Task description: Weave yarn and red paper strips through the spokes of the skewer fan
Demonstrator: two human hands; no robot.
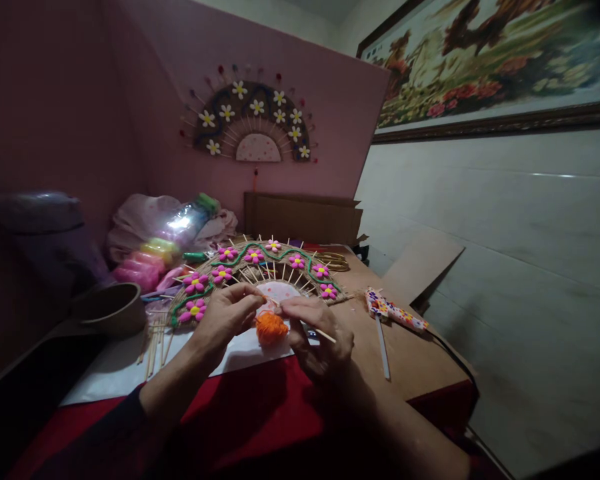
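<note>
My right hand (323, 333) is closed around a thin wooden stick (326, 335), whose rear end sticks out to the right below the fingers. My left hand (230, 313) pinches what looks like a strand of orange yarn at the stick's front end; the fingertips partly hide it. Between and just below both hands is a small ball of orange yarn (271, 328). Behind them lies a fan-shaped craft piece (275, 263) with pink flowers, a green wavy cord, wooden sticks and a pale half-round centre.
Loose wooden sticks (155, 343) and a round container (113, 307) are at the left. Bagged colourful material (165, 247) lies behind them. A patterned glue gun (397, 311) with a glue stick rests at the right. A similar flowered fan (257, 120) hangs on the pink wall.
</note>
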